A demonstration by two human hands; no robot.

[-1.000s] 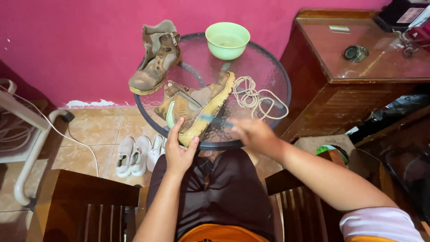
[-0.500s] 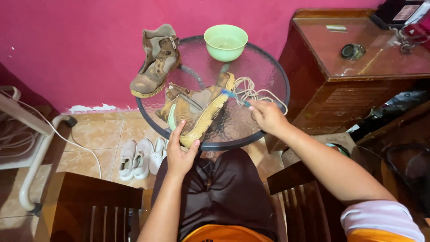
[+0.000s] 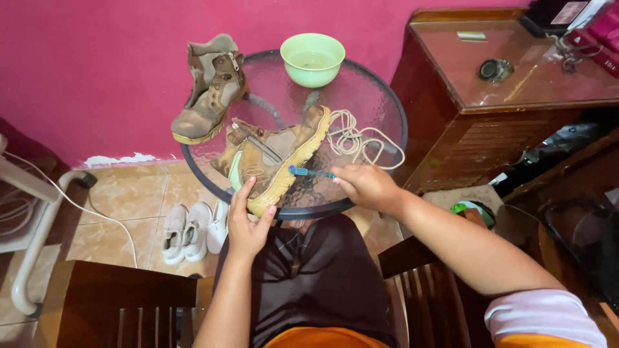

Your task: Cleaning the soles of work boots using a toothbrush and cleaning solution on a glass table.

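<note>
1. While the left hand (image 3: 247, 225) steadies the toe end of a tan boot (image 3: 274, 158) lying on its side, its grip is narrow, with fingers and thumb pressed round the toe and the yellowish sole edge.
2. Right hand (image 3: 366, 187): grip closed on a blue toothbrush (image 3: 311, 172), whose head touches the boot's sole just left of that grip.
3. Lying boot: on the round glass desk (image 3: 380, 103), between the two grips, with its toe at the near rim.
4. Beyond the right grip, a loose cream lace (image 3: 361, 142) lies coiled on the glass, just beside the boot's heel.
5. Farther off, a green bowl (image 3: 313, 59) sits at the desk's far edge.
6. Up and left of the left grip, a second tan boot (image 3: 207, 87) stands upright on the glass.
7. Below the desk's left side, white sneakers (image 3: 187, 229) lie on the tiled floor (image 3: 122, 200).
</note>
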